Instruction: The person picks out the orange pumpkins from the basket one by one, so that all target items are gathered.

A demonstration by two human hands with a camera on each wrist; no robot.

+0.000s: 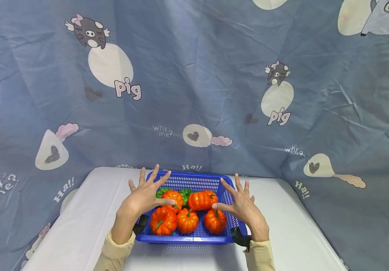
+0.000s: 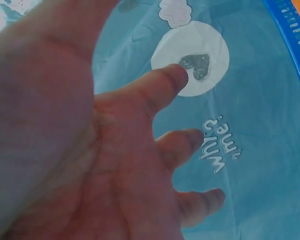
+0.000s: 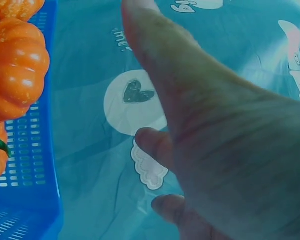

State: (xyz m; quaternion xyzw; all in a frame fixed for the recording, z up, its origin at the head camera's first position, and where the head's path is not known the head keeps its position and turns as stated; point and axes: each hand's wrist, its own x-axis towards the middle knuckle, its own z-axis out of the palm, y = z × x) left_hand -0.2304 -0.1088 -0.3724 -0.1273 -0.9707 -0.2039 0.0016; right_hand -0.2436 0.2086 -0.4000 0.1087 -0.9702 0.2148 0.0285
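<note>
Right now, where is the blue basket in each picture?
Head view: the blue basket sits low in the middle on the white table, between both open hands, holding pumpkins.
Left wrist view: only a strip of its rim shows at the top right corner.
Right wrist view: its wall fills the left edge.
Shared landmark: the white oval with a dark heart on the cloth.

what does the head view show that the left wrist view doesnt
Only the head view shows both hands, the left hand and the right hand, spread open over a blue basket of orange pumpkins and a green one, all on a white table.

Only the left wrist view shows the left palm close up, with a heart in a white oval on the cloth past its fingertips.

Both share the open left hand, the basket's blue rim and the blue printed cloth.
</note>
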